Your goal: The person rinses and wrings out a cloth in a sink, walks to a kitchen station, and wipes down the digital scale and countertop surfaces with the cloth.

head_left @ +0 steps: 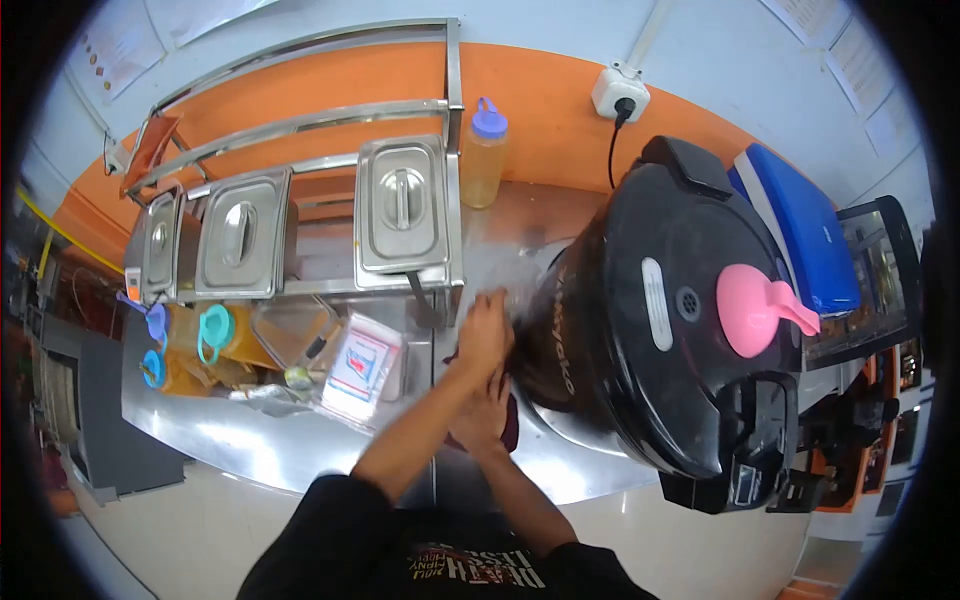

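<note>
My left hand (485, 335) reaches forward over the steel counter (580, 470), its fingers curled close to the side of a large black cooker (580, 330). What those fingers hold, if anything, is blurred. Just below it, my right hand (482, 412) rests on a dark maroon cloth (511, 424), which shows at both sides of the hand. The two hands overlap in view, so part of the right fingers is hidden.
A pink scoop (745, 310) lies on the cooker lid, with a blue box (805, 235) behind. Lidded steel pans (400, 205) sit in a rack at left. Squeeze bottles (235, 340), a clear container (295, 330) and a white packet (360, 370) stand before it; another bottle (484, 160) is behind.
</note>
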The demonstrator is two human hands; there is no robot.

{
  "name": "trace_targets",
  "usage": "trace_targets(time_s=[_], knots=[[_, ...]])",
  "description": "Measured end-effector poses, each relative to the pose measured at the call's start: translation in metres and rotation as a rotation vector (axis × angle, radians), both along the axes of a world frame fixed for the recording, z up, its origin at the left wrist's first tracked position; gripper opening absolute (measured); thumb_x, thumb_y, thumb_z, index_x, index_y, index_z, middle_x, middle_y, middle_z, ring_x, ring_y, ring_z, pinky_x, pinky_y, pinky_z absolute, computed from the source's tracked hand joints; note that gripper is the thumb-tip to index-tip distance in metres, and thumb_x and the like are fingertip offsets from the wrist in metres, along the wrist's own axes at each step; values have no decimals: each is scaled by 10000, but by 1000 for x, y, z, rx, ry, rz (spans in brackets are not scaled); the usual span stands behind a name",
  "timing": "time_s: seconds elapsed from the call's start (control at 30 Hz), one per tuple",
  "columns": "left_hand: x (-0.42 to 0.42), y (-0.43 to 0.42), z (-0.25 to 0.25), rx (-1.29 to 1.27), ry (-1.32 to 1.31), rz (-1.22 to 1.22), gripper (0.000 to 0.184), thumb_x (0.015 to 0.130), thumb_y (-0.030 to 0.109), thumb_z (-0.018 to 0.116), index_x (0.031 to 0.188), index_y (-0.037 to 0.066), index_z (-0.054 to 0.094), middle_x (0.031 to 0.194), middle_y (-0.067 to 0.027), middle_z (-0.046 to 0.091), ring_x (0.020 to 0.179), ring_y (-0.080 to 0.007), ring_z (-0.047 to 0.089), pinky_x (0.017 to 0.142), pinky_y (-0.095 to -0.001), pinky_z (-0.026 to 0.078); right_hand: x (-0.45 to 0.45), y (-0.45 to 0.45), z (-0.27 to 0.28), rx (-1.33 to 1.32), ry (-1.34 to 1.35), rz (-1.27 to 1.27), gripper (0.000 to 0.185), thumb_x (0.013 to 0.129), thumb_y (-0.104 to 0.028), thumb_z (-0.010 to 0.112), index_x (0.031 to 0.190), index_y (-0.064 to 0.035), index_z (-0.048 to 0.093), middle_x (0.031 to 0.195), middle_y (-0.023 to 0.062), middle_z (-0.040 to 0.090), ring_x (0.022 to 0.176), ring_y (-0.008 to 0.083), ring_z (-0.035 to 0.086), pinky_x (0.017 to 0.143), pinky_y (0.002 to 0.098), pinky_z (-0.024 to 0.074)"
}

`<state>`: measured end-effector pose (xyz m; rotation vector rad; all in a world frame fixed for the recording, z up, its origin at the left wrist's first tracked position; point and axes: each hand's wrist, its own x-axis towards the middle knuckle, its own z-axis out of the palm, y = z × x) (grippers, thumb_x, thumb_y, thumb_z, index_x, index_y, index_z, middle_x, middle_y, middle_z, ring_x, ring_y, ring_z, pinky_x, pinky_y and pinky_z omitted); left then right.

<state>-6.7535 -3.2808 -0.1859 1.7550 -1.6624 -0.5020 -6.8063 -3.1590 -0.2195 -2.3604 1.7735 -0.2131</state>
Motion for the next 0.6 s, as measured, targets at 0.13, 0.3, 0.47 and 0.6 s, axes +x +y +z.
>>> trace_targets(time_s=[0.13,0.3,0.47,0.6], knots=[[46,154,53,-61,300,-153,474,751,35,641,1220,29,569,1219,-217,594,1113,-395,579,951,-437,477,31,-95,-4,-37,-214,-421,623,980,-286,439,1504,-1,258,1552,199,285,1397,441,300,1150,529,230],[161,297,46,245,271,-265,437,717,71,742,1135,26,624,1008,-179,661,867,-370,659,771,-407,548,45,-220,-29,-299,-57,-626,619,985,-241,431,1482,72,237,1530,260,294,1353,459,357,1143,511,245],[194,408,40,781,472,478,369,880,90,664,1202,-60,565,1102,-172,616,1031,-195,583,819,-354,536,12,-345,-36,-428,-68,-927,617,949,-214,474,1462,73,287,1528,252,309,1350,460,361,1146,497,244],[191,417,47,863,453,641,397,861,84,665,1218,-49,553,1094,-172,622,1013,-211,590,826,-354,526,13,-399,-34,-388,-94,-753,606,909,-185,518,1462,-3,351,1524,183,353,1349,427,381,1144,486,260]])
